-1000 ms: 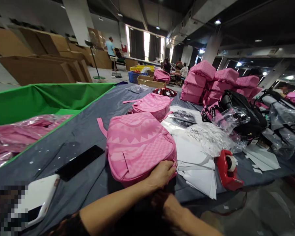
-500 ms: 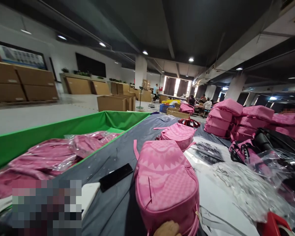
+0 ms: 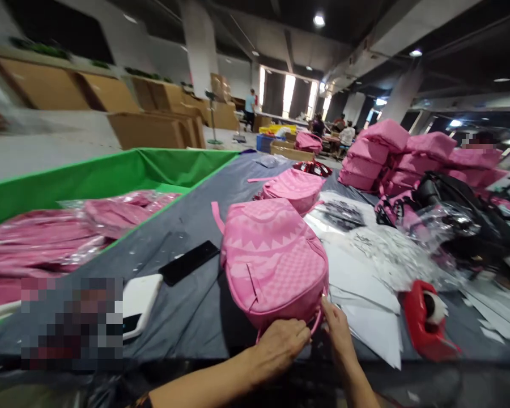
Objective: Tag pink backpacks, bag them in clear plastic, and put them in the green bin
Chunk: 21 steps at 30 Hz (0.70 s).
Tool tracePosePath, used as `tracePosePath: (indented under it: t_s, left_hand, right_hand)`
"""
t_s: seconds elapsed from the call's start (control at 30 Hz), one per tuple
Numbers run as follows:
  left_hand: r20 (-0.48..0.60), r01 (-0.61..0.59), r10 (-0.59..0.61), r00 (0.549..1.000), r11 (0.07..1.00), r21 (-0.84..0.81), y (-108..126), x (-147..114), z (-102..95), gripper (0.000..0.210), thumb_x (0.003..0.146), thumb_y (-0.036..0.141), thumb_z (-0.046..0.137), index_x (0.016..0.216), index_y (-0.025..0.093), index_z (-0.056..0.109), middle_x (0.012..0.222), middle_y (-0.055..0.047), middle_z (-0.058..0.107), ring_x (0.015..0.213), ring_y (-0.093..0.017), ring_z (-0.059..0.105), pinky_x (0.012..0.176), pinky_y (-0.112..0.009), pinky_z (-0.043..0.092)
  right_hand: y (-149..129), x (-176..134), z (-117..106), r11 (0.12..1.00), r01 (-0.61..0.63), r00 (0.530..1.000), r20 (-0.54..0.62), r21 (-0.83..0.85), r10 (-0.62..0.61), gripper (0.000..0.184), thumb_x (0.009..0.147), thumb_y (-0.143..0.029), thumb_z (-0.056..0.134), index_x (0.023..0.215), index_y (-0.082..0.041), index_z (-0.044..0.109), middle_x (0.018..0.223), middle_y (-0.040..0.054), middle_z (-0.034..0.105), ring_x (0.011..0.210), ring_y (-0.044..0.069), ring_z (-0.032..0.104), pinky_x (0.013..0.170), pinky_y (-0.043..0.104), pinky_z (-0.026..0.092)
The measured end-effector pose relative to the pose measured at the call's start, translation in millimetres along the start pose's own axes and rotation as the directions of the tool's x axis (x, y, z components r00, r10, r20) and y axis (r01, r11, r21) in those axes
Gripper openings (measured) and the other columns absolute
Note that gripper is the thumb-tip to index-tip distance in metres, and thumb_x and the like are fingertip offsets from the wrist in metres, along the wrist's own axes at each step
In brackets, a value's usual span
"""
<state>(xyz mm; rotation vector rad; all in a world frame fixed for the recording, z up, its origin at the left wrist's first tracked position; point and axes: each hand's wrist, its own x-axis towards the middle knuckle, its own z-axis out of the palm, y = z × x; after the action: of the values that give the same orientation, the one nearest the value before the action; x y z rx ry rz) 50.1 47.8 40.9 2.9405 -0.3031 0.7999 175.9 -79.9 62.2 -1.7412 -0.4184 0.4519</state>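
A pink backpack (image 3: 276, 260) with a pale zigzag tooth pattern lies front up on the grey cloth of the table, its base toward me. My left hand (image 3: 283, 343) is closed at the base, knuckles up, its fingertips hidden against the fabric. At the lower right side, my right hand (image 3: 336, 324) grips the bag's edge with thumb and fingers, close to a thin pink strap (image 3: 317, 322). A second pink backpack (image 3: 293, 187) lies just behind the first.
Left are a black phone (image 3: 190, 262), a white device (image 3: 142, 300) and a green-walled bin (image 3: 68, 175) of bagged pink items. Right are white sheets (image 3: 361, 283), clear plastic bags (image 3: 391, 255), a red tape dispenser (image 3: 425, 323) and stacked pink backpacks (image 3: 365, 156). Several people are far back.
The view has tilted down and shifted, so things sit higher in it. My right hand has come into view at the bag's side; more of my left hand and forearm shows.
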Motion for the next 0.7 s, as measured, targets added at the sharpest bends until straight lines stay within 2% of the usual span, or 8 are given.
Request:
tracePosePath:
  t_s: [0.17, 0.27, 0.4, 0.47, 0.53, 0.6, 0.67, 0.7]
  left_hand:
    - [0.215, -0.066, 0.072, 0.974, 0.997, -0.036, 15, 10, 2.3, 0.013, 0.098, 0.011, 0.046, 0.089, 0.019, 0.052, 0.076, 0.000, 0.060, 0.067, -0.016, 0.059, 0.057, -0.027, 0.043]
    - [0.247, -0.097, 0.099, 0.964, 0.995, -0.018, 17, 12, -14.6, 0.015, 0.097, 0.007, 0.045, 0.090, 0.017, 0.056, 0.075, -0.002, 0.062, 0.068, -0.017, 0.062, 0.059, -0.027, 0.047]
    - [-0.107, -0.168, 0.161, 0.981, 0.984, -0.066, 8, -1, -65.0, 0.026, 0.098, 0.010, 0.046, 0.120, 0.013, 0.057, 0.097, -0.010, 0.070, 0.089, -0.018, 0.066, 0.079, -0.030, 0.055]
    - [-0.349, 0.018, -0.039, 0.936, 0.998, -0.064, -9, -13, -88.2, 0.036, 0.096, 0.014, 0.054, 0.131, 0.019, 0.055, 0.115, -0.012, 0.068, 0.109, -0.021, 0.063, 0.099, -0.036, 0.050]
    - [-0.436, 0.410, -0.444, 0.783, 0.895, -0.174, -32, -29, -99.7, 0.041, 0.094, 0.024, 0.060, 0.134, 0.024, 0.055, 0.133, -0.012, 0.060, 0.128, -0.027, 0.054, 0.113, -0.047, 0.040]
    - [-0.299, 0.687, -0.802, 0.518, 0.598, -0.414, -54, -44, -98.4, 0.056, 0.091, 0.042, 0.063, 0.143, 0.024, 0.049, 0.150, -0.014, 0.046, 0.143, -0.033, 0.040, 0.121, -0.055, 0.029]
    - [-0.075, 0.693, -0.941, 0.330, 0.295, -0.658, -65, -54, -89.0, 0.075, 0.088, 0.056, 0.060, 0.151, 0.022, 0.039, 0.161, -0.014, 0.033, 0.151, -0.033, 0.028, 0.125, -0.053, 0.021]
    - [-0.001, 0.634, -0.950, 0.311, 0.208, -0.745, -66, -56, -83.3, 0.080, 0.087, 0.060, 0.059, 0.153, 0.022, 0.036, 0.163, -0.013, 0.030, 0.152, -0.033, 0.025, 0.126, -0.051, 0.019]
  right_hand:
    - [-4, 26, 14, 0.998, -0.061, 0.973, -0.226, -0.021, 0.054, 0.069, 0.062, -0.090, 0.054, 0.052, -0.024, 0.037, 0.052, -0.0047, 0.031, 0.056, 0.012, 0.028, 0.051, 0.028, 0.027]
    - [-12, 32, 11, 0.994, -0.100, 0.972, -0.210, 0.045, 0.107, 0.068, 0.060, -0.088, 0.058, 0.050, -0.026, 0.033, 0.049, -0.0061, 0.027, 0.053, 0.010, 0.023, 0.049, 0.028, 0.022]
    - [-16, 21, -4, 0.978, -0.177, 0.984, 0.014, 0.109, 0.176, 0.057, 0.062, -0.073, 0.071, 0.060, -0.023, 0.044, 0.052, -0.0069, 0.037, 0.050, 0.009, 0.028, 0.048, 0.026, 0.024]
    - [-15, 11, -6, 0.991, -0.131, 0.991, 0.034, 0.043, 0.129, 0.048, 0.061, -0.064, 0.074, 0.066, -0.021, 0.052, 0.055, -0.0060, 0.043, 0.051, 0.010, 0.034, 0.049, 0.025, 0.028]
    - [-16, 4, -2, 1.000, -0.006, 0.998, -0.069, -0.006, 0.006, 0.041, 0.064, -0.057, 0.070, 0.071, -0.019, 0.057, 0.060, -0.0038, 0.050, 0.057, 0.013, 0.041, 0.055, 0.026, 0.036]
    - [-28, -2, 6, 0.987, 0.158, 0.960, -0.230, -0.031, -0.161, 0.034, 0.068, -0.052, 0.063, 0.073, -0.019, 0.058, 0.064, -0.0031, 0.053, 0.062, 0.014, 0.044, 0.060, 0.027, 0.040]
    - [-55, -6, 13, 0.939, 0.339, 0.878, -0.342, -0.052, -0.335, 0.026, 0.073, -0.046, 0.060, 0.072, -0.021, 0.054, 0.064, -0.0053, 0.048, 0.060, 0.012, 0.041, 0.058, 0.025, 0.038]
    - [-75, -9, 16, 0.897, 0.437, 0.824, -0.368, -0.070, -0.431, 0.023, 0.076, -0.043, 0.059, 0.072, -0.021, 0.051, 0.063, -0.0067, 0.044, 0.058, 0.011, 0.039, 0.055, 0.024, 0.036]
